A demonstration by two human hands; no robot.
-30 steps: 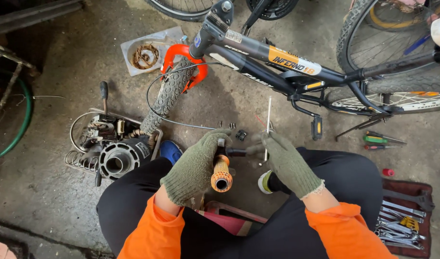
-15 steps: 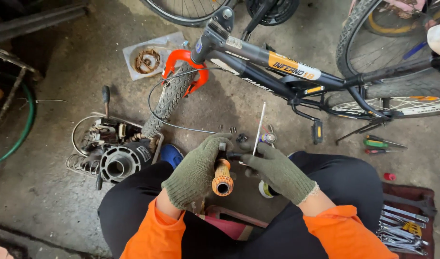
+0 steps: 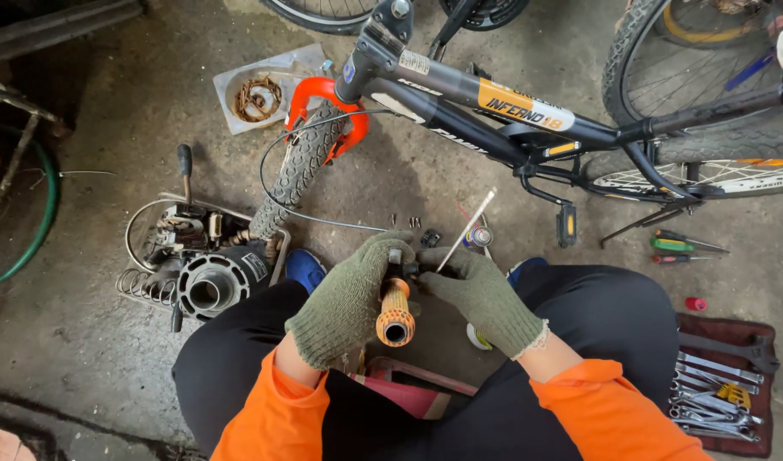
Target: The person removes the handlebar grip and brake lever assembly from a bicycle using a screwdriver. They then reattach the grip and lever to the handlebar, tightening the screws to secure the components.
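My left hand (image 3: 347,299), in a green knit glove, is wrapped around a handlebar end with an orange rubber grip (image 3: 395,312). The grip's open end points toward me. My right hand (image 3: 484,294), also gloved, pinches a thin silver rod-like tool (image 3: 465,232) that slants up and to the right, its lower end at the fitting just above the grip. A black cable (image 3: 299,193) loops from near the grip up to the bicycle. Both hands sit over my knees, just in front of the bicycle.
A black bicycle (image 3: 511,109) with an orange fork (image 3: 323,99) lies on the concrete ahead. An engine part (image 3: 205,277) with springs sits at left, and a tray with a rusty chain (image 3: 257,96) behind it. Screwdrivers (image 3: 680,246) and a cloth of wrenches (image 3: 716,394) lie at right. Small screws and a spray can (image 3: 479,237) are by my hands.
The thin tool has tilted from nearly upright to slanting right, and my right hand has closed in on the fitting above the orange grip. My left hand keeps its hold.
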